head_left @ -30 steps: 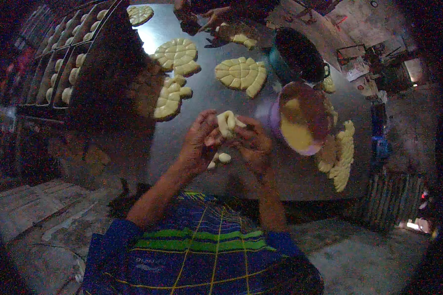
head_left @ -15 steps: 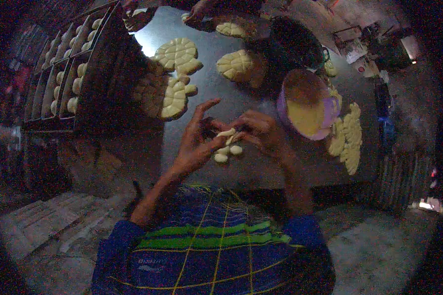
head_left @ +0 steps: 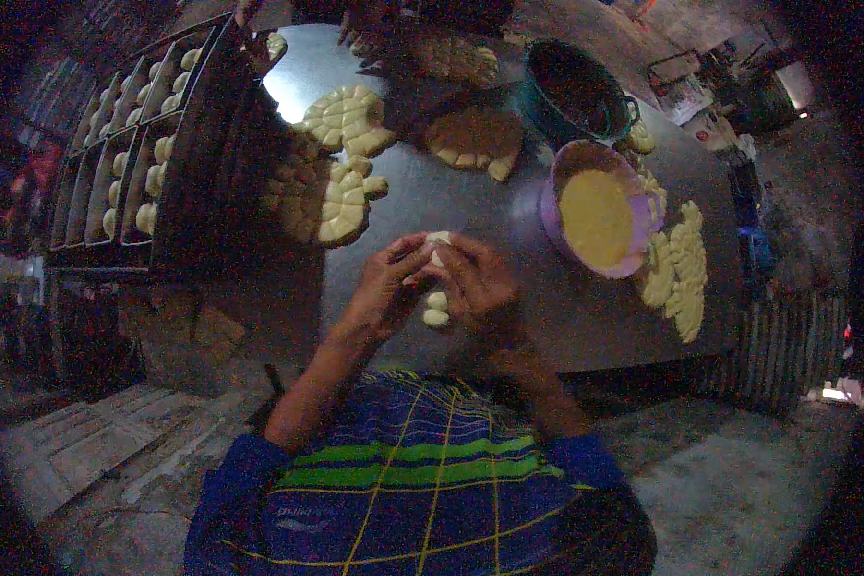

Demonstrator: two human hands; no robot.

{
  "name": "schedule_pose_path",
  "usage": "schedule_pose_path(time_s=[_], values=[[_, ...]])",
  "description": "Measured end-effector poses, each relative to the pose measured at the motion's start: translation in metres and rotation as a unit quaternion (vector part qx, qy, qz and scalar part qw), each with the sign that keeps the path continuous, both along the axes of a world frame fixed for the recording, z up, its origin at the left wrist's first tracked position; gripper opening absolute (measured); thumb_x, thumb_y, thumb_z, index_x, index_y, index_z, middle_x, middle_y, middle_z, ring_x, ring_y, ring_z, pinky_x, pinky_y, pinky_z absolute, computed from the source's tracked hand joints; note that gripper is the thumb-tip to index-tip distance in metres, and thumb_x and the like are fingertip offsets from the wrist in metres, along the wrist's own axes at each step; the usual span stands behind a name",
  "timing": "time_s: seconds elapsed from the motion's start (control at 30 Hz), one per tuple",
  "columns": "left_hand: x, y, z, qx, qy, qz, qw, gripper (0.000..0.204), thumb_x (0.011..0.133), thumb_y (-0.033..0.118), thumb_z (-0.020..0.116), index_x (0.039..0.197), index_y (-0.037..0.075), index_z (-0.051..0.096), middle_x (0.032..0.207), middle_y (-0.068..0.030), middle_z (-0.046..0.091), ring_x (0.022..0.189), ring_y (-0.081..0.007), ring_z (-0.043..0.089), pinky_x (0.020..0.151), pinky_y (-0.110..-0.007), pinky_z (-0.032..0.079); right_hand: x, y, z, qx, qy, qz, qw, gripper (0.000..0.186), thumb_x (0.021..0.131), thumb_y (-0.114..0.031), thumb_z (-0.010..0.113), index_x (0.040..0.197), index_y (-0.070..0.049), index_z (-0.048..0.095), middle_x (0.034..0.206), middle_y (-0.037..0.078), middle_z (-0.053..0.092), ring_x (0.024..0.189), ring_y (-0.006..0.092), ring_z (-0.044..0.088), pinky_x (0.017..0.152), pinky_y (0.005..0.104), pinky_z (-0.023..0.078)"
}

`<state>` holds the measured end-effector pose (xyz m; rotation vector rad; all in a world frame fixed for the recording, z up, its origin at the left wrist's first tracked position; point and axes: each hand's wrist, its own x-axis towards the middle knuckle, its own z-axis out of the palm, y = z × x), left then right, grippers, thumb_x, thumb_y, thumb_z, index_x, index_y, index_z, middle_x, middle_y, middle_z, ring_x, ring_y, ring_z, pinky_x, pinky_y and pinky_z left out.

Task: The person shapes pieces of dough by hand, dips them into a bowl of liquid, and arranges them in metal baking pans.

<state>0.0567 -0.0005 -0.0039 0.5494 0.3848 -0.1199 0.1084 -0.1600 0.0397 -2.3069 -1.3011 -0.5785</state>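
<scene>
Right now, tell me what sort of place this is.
Likely a bakery workroom: dough balls sit in compartmented trays, segmented dough slabs lie on a metal table, and the left hand and right hand hold a dough piece.

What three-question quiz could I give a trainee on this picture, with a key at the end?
1. True or false: the purple bowl stands to the right of both the left hand and the right hand.
2. What do the two hands hold together? a) a knife b) a piece of dough c) a cloth
3. How many small dough balls show on the table, just below the held piece in the picture?

Key: 1. True. 2. b. 3. Two.
</scene>
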Motion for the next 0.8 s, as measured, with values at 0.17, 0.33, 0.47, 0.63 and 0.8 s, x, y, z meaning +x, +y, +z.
schedule_pose_path(time_s=[0.17,0.33,0.47,0.63,0.8], values=[[-0.006,0.006,0.000,0.159,-0.081,-0.012,0.984,0.039,0.095,0.010,0.068,0.132,-0.001,0.058,0.123,-0.0118,0.067,0.116,-0.0207,0.063,0.102,-0.035,0.051,-0.001,0.005,-0.013,0.173,0.241,-0.087,0.951,0.025,0.084,-0.013,0.081,0.107,-0.004,0.074,0.110,0.013,0.072,0.097,0.0258,0.071,0.082,0.0353,0.059],[-0.006,0.006,0.027,0.187,-0.123,-0.012,0.975,0.035,0.095,0.012,0.069,0.127,-0.001,0.063,0.127,-0.0119,0.066,0.119,-0.0203,0.062,0.104,-0.036,0.050,-0.003,0.007,0.027,0.266,0.598,-0.135,0.744,0.020,0.090,-0.014,0.078,0.107,-0.005,0.074,0.107,0.009,0.072,0.093,0.0179,0.071,0.079,0.0322,0.058],[-0.006,-0.012,0.012,0.262,-0.071,0.048,0.961,0.033,0.096,0.017,0.070,0.122,-0.003,0.066,0.121,-0.0118,0.069,0.109,-0.0203,0.067,0.098,-0.034,0.054,-0.009,-0.001,0.005,0.265,0.508,-0.129,0.809,0.028,0.085,-0.009,0.080,0.112,-0.004,0.073,0.117,0.011,0.069,0.098,0.0189,0.069,0.084,0.0314,0.058],[-0.001,-0.013,0.004,0.158,-0.036,0.028,0.986,0.031,0.098,0.018,0.069,0.121,-0.003,0.066,0.115,-0.0118,0.071,0.101,-0.0200,0.069,0.092,-0.034,0.057,-0.011,-0.014,-0.006,0.137,0.145,0.021,0.980,0.048,0.082,-0.006,0.077,0.129,-0.010,0.068,0.131,0.013,0.064,0.100,0.0282,0.071,0.087,0.0408,0.059],[-0.012,-0.015,0.018,0.237,-0.073,-0.017,0.969,0.028,0.100,0.016,0.067,0.119,-0.003,0.067,0.111,-0.0111,0.071,0.101,-0.0192,0.068,0.091,-0.034,0.056,-0.006,-0.033,-0.011,0.044,0.097,-0.001,0.994,0.040,0.083,-0.013,0.078,0.122,-0.013,0.071,0.118,0.013,0.070,0.098,0.0322,0.069,0.089,0.0449,0.056]])
